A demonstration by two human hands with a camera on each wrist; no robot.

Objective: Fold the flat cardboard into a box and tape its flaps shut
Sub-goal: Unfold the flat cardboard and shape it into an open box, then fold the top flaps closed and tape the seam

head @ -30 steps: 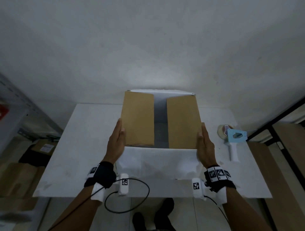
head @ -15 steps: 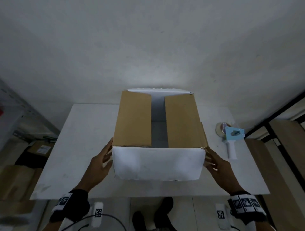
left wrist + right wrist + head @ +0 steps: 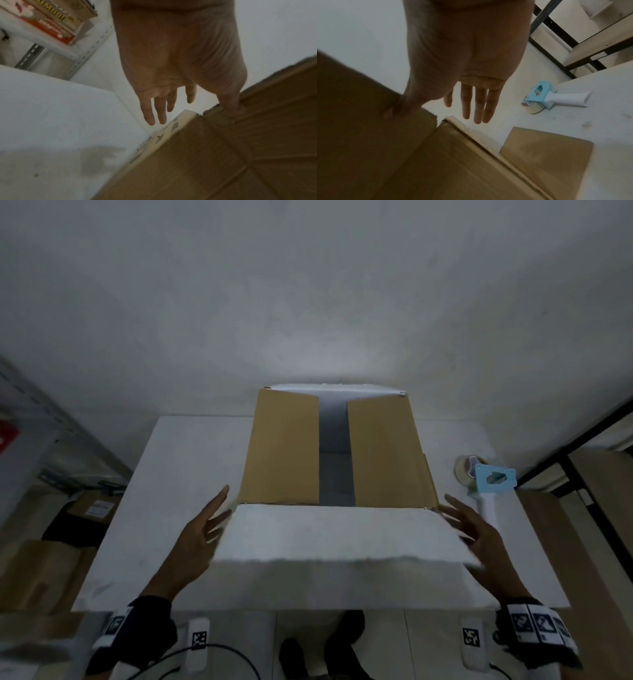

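Box: cardboard box (image 3: 329, 474) standing mid-tabletop (image 3: 171, 474), two brown flaps folded in, gap between; near white flap (image 3: 342, 534) rising.
Left hand (image 3: 198, 537): at 9 o'clock corner, fingers straight, thumb on the flap.
Right hand (image 3: 474, 530): at 3 o'clock corner, same.
Technique: swing flap over evenly, press flat.
Tape dispenser (image 3: 489, 487): 3 o'clock, untouched.

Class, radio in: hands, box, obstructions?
Left hand and right hand open, flanking box. Near flap rising, untaped. Tape dispenser idle at right.
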